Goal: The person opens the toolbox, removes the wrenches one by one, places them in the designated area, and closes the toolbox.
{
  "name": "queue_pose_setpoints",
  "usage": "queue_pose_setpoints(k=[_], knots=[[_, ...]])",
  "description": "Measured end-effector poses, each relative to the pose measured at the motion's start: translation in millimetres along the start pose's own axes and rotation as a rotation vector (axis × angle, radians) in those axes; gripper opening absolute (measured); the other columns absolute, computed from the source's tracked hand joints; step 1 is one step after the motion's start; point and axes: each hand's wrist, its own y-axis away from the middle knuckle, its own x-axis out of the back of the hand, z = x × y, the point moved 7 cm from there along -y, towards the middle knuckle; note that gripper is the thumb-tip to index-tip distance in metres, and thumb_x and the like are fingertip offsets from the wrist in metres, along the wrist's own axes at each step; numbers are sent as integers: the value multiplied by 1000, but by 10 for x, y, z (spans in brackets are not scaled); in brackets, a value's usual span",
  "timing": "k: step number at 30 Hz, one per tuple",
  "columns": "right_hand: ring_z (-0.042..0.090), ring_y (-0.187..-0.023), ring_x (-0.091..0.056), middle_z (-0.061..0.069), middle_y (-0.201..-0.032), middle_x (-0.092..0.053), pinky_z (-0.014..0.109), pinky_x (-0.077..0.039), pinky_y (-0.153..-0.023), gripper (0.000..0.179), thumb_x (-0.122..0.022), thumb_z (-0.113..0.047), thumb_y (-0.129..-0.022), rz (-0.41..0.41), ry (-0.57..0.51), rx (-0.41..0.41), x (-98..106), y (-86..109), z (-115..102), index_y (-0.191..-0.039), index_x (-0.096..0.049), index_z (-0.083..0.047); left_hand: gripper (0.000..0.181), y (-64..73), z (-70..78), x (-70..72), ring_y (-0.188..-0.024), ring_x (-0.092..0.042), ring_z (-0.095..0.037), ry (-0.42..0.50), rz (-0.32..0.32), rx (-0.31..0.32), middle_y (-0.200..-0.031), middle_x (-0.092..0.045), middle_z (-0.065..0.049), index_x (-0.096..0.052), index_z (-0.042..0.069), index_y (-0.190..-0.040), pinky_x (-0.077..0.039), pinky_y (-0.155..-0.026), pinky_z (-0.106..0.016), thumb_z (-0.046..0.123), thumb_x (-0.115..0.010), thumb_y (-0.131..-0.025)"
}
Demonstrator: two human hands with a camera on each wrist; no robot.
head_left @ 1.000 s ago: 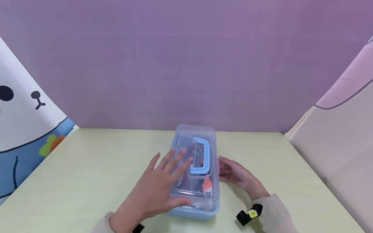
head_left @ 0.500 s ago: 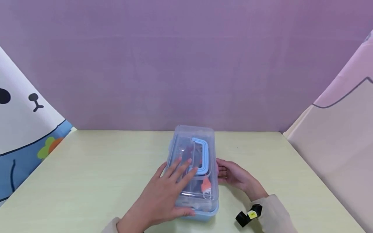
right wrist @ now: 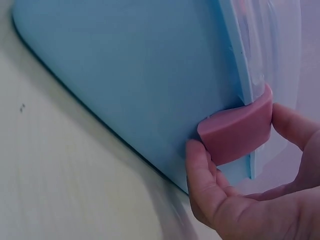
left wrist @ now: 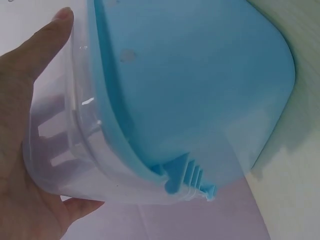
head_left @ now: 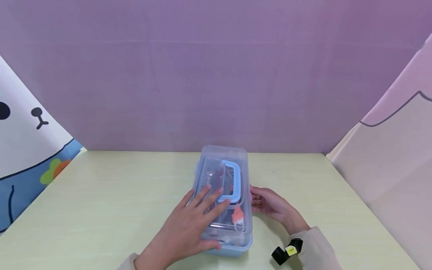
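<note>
A storage box with a light blue base (head_left: 233, 252) and a clear lid (head_left: 224, 150) stands lengthwise on the table, its lid down. A blue carrying handle (head_left: 237, 183) lies folded on top. My left hand (head_left: 187, 228) rests on the near left part of the lid, fingers spread, thumb at the near end. In the right wrist view, a pink latch (right wrist: 237, 130) sits over the rim of the box's side. Thumb and fingers of my right hand (head_left: 275, 206) pinch this latch from above and below.
Through the lid shows a coral piece with a white end (head_left: 237, 215). A blue hinge-like part (left wrist: 182, 175) is on the box's side in the left wrist view. Behind the pale table (head_left: 135, 176) rises a purple backdrop (head_left: 216, 82); printed cloth hangs at both sides.
My left hand has slid toward the near right over the lid, its fingertips now beside the handle's near end. My right hand stays at the latch. The view has shifted slightly.
</note>
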Motion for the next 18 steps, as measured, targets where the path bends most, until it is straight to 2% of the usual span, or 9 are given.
queue_pose_setpoints(k=[6,12,18], knots=[[10,-84,-64,-4,-86,-68,24,-56,-82,24,-49,-27,-100,26,-13,4,1,-10,13,-90,-69,-18,83,-7,19,2,-141,-33,-31,28,-27,12,-153,-36,-3,-36,24,-147,-39,-108,-56,70,-54,-80],[12,-84,-64,-2,-86,-70,24,-57,-81,26,-50,-31,-99,50,-15,-29,7,-28,44,-88,-67,-16,84,-19,49,-12,-141,-33,-32,20,-46,26,-154,-35,-4,-36,21,-147,-37,-108,-57,70,-53,-81],[11,-83,-64,-2,-86,-70,23,-58,-79,28,-50,-36,-99,43,-14,-49,2,-43,80,-89,-68,-16,83,-38,97,-5,-138,-38,-31,-34,-10,5,-151,-39,-4,-38,19,-146,-42,-106,-53,70,-51,-82]])
